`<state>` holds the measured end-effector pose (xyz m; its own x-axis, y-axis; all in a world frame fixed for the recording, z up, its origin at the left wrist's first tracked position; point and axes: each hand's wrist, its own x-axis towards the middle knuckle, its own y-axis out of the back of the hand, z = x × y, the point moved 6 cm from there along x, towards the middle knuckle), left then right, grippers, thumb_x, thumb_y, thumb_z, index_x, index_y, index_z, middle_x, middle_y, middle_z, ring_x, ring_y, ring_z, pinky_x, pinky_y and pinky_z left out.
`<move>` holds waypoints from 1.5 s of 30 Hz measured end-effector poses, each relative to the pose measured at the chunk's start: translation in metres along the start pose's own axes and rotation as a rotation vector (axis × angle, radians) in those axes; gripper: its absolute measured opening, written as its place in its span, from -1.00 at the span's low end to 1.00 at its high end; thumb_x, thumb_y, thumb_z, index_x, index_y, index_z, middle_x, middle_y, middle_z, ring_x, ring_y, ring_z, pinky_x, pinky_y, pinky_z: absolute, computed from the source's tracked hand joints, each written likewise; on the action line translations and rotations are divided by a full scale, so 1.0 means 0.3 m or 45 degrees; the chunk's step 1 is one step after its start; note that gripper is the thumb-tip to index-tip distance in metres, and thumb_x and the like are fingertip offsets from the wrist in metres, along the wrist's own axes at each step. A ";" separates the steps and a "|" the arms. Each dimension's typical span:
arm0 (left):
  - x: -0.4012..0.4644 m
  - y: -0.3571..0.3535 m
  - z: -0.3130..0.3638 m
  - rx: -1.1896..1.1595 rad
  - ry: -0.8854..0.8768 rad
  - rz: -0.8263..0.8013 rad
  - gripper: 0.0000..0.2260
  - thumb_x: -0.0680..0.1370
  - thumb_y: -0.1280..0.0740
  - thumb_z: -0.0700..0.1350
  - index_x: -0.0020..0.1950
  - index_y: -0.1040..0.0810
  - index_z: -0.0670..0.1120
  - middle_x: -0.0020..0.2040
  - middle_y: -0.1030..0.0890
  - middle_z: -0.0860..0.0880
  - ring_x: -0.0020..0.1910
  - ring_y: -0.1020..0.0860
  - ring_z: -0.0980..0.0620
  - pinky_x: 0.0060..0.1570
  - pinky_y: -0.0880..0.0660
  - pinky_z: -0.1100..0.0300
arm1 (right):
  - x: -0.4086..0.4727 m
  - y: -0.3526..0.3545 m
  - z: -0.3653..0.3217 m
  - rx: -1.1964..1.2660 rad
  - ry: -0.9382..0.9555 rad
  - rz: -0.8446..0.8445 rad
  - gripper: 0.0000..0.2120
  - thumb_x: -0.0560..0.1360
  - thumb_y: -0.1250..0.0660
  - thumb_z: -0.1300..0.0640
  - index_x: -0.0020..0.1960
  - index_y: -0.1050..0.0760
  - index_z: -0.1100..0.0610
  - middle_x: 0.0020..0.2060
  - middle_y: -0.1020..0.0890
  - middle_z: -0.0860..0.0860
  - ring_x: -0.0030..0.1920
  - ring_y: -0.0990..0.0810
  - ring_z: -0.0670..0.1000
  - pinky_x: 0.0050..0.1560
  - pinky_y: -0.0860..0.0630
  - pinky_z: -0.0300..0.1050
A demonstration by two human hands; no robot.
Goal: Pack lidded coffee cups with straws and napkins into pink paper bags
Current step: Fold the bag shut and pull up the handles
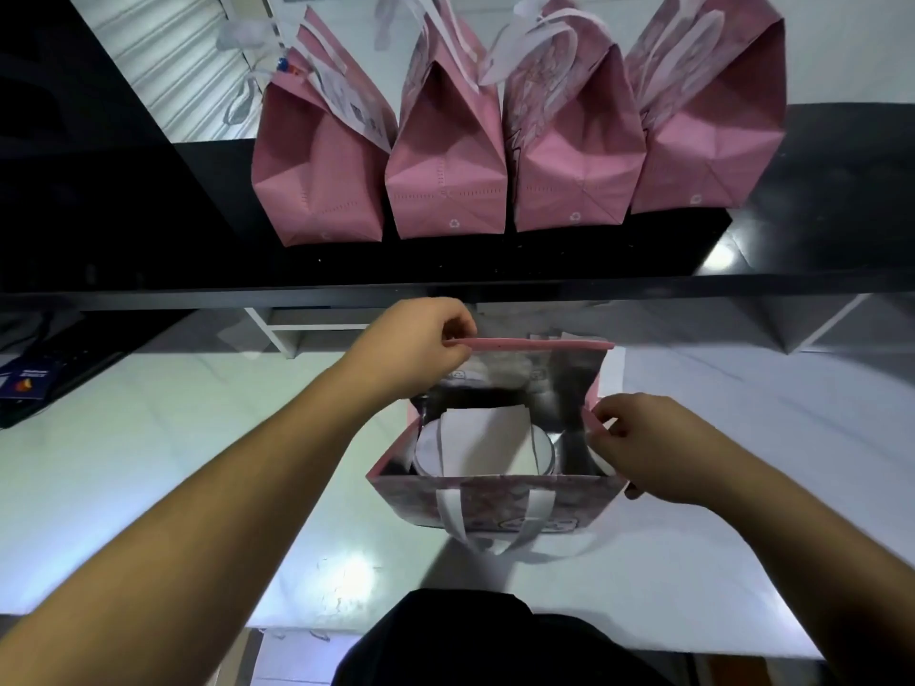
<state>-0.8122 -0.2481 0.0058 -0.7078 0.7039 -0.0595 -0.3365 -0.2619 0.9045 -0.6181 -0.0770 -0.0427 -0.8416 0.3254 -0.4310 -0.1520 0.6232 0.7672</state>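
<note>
An open pink paper bag [495, 502] stands on the white table in front of me. Inside it I see the white lid of a coffee cup [431, 450] with a white napkin [487, 443] lying over it. My left hand [416, 346] pinches the far rim of the bag at its left corner. My right hand [643, 445] pinches the bag's right side rim. The bag's white handle [490, 524] hangs down its near face. No straw shows in the bag.
Several closed pink bags [445, 180] with white handles stand in a row on a black shelf [445, 284] above the table. A dark keyboard and a blue card [25, 383] lie at the far left. The white table [148, 462] extends to both sides.
</note>
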 end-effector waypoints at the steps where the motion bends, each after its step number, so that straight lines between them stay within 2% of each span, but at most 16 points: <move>1: -0.015 0.006 -0.001 -0.027 -0.008 0.033 -0.78 0.53 -0.47 -0.03 0.15 -0.61 0.13 0.08 -0.63 0.18 0.05 -0.59 0.15 0.03 -0.55 0.18 | -0.002 0.002 0.002 0.022 0.008 0.017 -0.83 0.66 -0.21 -0.03 0.03 -0.55 -0.03 -0.13 -0.72 -0.09 -0.45 -0.68 -0.07 -0.29 -0.63 -0.05; 3: -0.064 0.025 -0.008 -0.032 -0.047 0.083 -0.61 0.49 -0.51 -0.01 0.30 -0.56 0.13 0.24 -0.55 0.16 0.21 -0.51 0.15 0.19 -0.46 0.20 | -0.005 0.005 0.003 0.038 0.048 0.080 -0.76 0.65 -0.20 -0.14 -0.06 -0.56 -0.08 -0.18 -0.70 -0.12 -0.43 -0.66 -0.07 -0.33 -0.60 -0.07; 7: -0.205 0.048 -0.074 -0.131 -0.046 0.124 -0.55 0.47 -0.55 0.06 0.32 -0.52 0.19 0.31 -0.44 0.18 0.31 -0.42 0.14 0.32 -0.42 0.12 | -0.017 -0.014 0.015 0.234 0.095 0.181 -0.70 0.61 -0.24 -0.25 -0.12 -0.59 -0.10 -0.24 -0.67 -0.21 -0.36 -0.65 -0.07 -0.24 -0.64 0.01; 12: -0.400 0.040 -0.197 -0.380 0.106 0.436 -0.69 0.48 -0.48 0.21 0.13 -0.44 0.29 0.15 -0.46 0.31 0.15 -0.48 0.31 0.00 -0.44 0.35 | -0.027 -0.025 0.009 0.351 0.082 0.252 -0.60 0.60 -0.20 -0.31 -0.17 -0.55 -0.04 -0.29 -0.67 -0.17 -0.49 -0.66 -0.06 -0.41 -0.53 -0.01; 14: -0.452 -0.019 -0.251 -0.615 0.164 0.335 -0.63 0.44 -0.46 0.25 0.18 -0.48 0.23 0.16 -0.54 0.23 0.18 -0.54 0.21 0.07 -0.52 0.24 | -0.026 -0.034 0.005 0.373 0.085 0.243 -0.61 0.61 -0.20 -0.30 -0.17 -0.54 -0.05 -0.28 -0.67 -0.15 -0.49 -0.66 -0.05 -0.38 -0.57 0.08; 16: -0.481 -0.107 -0.275 -0.774 0.164 0.052 -0.49 0.44 -0.50 0.22 0.35 -0.47 0.22 0.28 -0.56 0.21 0.31 -0.54 0.13 0.25 -0.53 0.05 | -0.022 -0.046 0.005 0.390 0.084 0.224 -0.66 0.62 -0.20 -0.28 -0.15 -0.54 -0.09 -0.26 -0.66 -0.16 -0.49 -0.65 -0.04 -0.37 -0.59 0.11; 19: -0.497 -0.202 -0.267 -0.799 0.125 -0.188 -0.32 0.48 -0.54 0.07 0.53 -0.33 0.31 0.45 -0.46 0.29 0.41 -0.47 0.20 0.34 -0.46 0.05 | -0.018 -0.056 0.003 0.383 0.136 0.222 -0.77 0.64 -0.22 -0.20 -0.13 -0.54 -0.18 -0.25 -0.64 -0.26 -0.35 -0.64 -0.15 -0.27 -0.58 0.03; 21: -0.482 -0.223 -0.267 -0.822 0.128 -0.139 -0.32 0.52 -0.51 -0.06 0.54 -0.31 0.35 0.48 -0.42 0.32 0.43 -0.45 0.23 0.33 -0.46 0.10 | -0.023 -0.065 0.005 0.470 0.221 0.174 -0.84 0.62 -0.24 -0.23 0.00 -0.56 -0.24 -0.14 -0.64 -0.33 -0.16 -0.62 -0.25 -0.17 -0.50 -0.18; 23: -0.459 -0.230 -0.269 -0.872 0.132 -0.056 -0.37 0.57 -0.43 -0.21 0.51 -0.37 0.33 0.48 -0.44 0.27 0.44 -0.44 0.21 0.31 -0.47 0.12 | -0.035 -0.082 0.007 0.585 0.303 0.052 -0.75 0.52 -0.32 -0.28 0.17 -0.53 -0.29 0.04 -0.61 -0.36 0.05 -0.59 -0.29 -0.08 -0.50 -0.32; 25: -0.442 -0.240 -0.275 -0.994 0.172 -0.001 -0.43 0.61 -0.38 -0.28 0.48 -0.46 0.25 0.47 -0.48 0.21 0.43 -0.46 0.16 0.31 -0.48 0.12 | -0.037 -0.096 0.008 0.583 0.366 -0.018 -0.63 0.49 -0.46 -0.14 0.26 -0.48 -0.31 0.16 -0.56 -0.36 0.18 -0.54 -0.28 0.01 -0.54 -0.34; 28: -0.424 -0.264 -0.272 -1.206 0.210 -0.024 -0.59 0.60 -0.35 -0.24 0.39 -0.57 0.12 0.36 -0.60 0.09 0.33 -0.56 0.08 0.23 -0.54 0.19 | -0.013 -0.115 0.020 0.707 0.368 0.045 -0.62 0.53 -0.46 0.17 0.24 -0.55 -0.21 0.14 -0.60 -0.31 0.17 -0.56 -0.19 0.06 -0.60 -0.27; 32: -0.406 -0.299 -0.290 -1.359 0.305 -0.027 -0.67 0.56 -0.36 -0.20 0.30 -0.55 0.07 0.18 -0.70 -0.07 0.17 -0.65 -0.12 0.05 -0.58 0.20 | 0.017 -0.126 0.037 0.881 0.330 0.155 -0.78 0.57 -0.44 0.18 0.15 -0.67 -0.08 0.05 -0.70 -0.19 0.07 -0.66 -0.13 -0.02 -0.58 -0.32; 36: -0.382 -0.309 -0.342 -1.404 0.455 0.035 -0.41 0.45 -0.51 -0.11 0.36 -0.38 0.30 0.19 -0.71 -0.02 0.20 -0.67 -0.09 0.12 -0.58 0.08 | 0.043 -0.131 0.065 1.108 0.264 0.181 -0.81 0.56 -0.46 0.18 0.07 -0.62 -0.08 -0.04 -0.75 -0.03 -0.03 -0.73 0.03 -0.16 -0.61 -0.23; 39: -0.342 -0.280 -0.350 -1.360 0.393 -0.111 -0.14 0.44 -0.58 -0.07 0.52 -0.17 0.43 0.27 -0.67 0.02 0.27 -0.63 -0.02 0.19 -0.57 0.00 | 0.072 -0.122 0.092 1.083 0.174 0.181 -0.52 0.51 -0.52 0.13 0.26 -0.39 -0.23 -0.07 -0.74 -0.03 -0.05 -0.74 0.02 -0.17 -0.65 -0.16; 42: -0.303 -0.242 -0.343 -1.282 0.288 -0.233 -0.27 0.46 -0.57 -0.12 0.50 -0.33 0.30 0.23 -0.67 -0.08 0.23 -0.64 -0.12 0.16 -0.63 -0.10 | 0.102 -0.095 0.086 0.884 0.231 0.095 -0.21 0.49 -0.53 0.09 0.46 -0.17 -0.42 -0.05 -0.71 -0.11 -0.03 -0.73 -0.04 -0.19 -0.68 -0.16; 45: -0.278 -0.222 -0.360 -1.115 0.273 -0.173 -0.57 0.47 -0.55 -0.18 0.26 -0.55 0.16 0.14 -0.68 0.01 0.11 -0.65 -0.13 0.16 -0.63 -0.11 | 0.123 -0.059 0.078 0.650 0.313 0.198 -0.42 0.49 -0.51 0.06 0.33 -0.35 -0.40 -0.13 -0.61 -0.06 -0.10 -0.67 0.03 -0.16 -0.69 -0.03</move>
<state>-0.7977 -0.3606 -0.0951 -0.6983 0.6506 -0.2986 -0.7149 -0.6550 0.2448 -0.6343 -0.0594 -0.0833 -0.9388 0.3041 -0.1619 0.2006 0.8646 0.4606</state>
